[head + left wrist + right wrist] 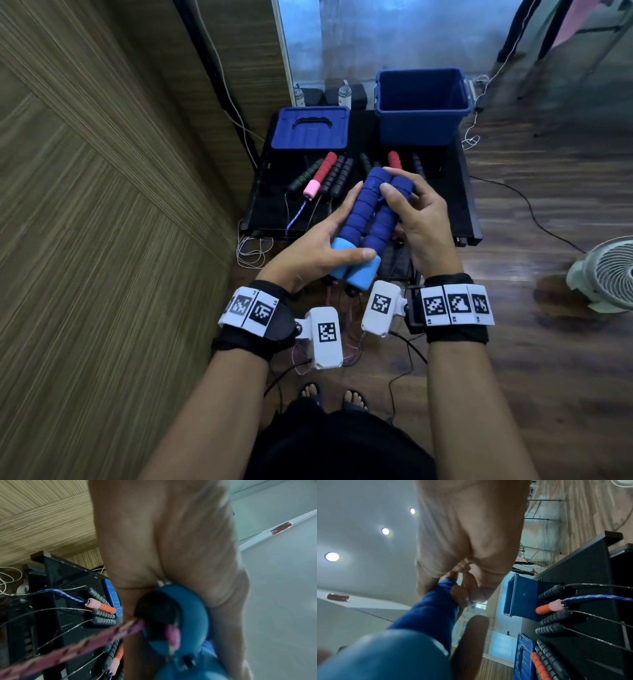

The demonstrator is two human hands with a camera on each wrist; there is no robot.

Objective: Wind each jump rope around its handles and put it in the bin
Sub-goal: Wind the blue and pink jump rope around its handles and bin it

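Two dark-blue foam handles (371, 212) of one jump rope lie side by side, raised above the black table's (448, 205) near edge. My left hand (359, 222) holds their lower part, thumb across the light-blue end caps (188, 615). My right hand (399, 195) grips the upper part (428, 612) with the thumb on top. A pink rope (85, 646) hangs loose from the caps towards the floor. The open blue bin (421, 106) stands at the table's back right; nothing shows inside it.
The bin's blue lid (310, 128) lies at the back left. Several black and red-pink rope handles (322, 174) lie across the table, their cords trailing over the front edge. A wood-panelled wall stands to the left, a floor fan (603, 274) to the right.
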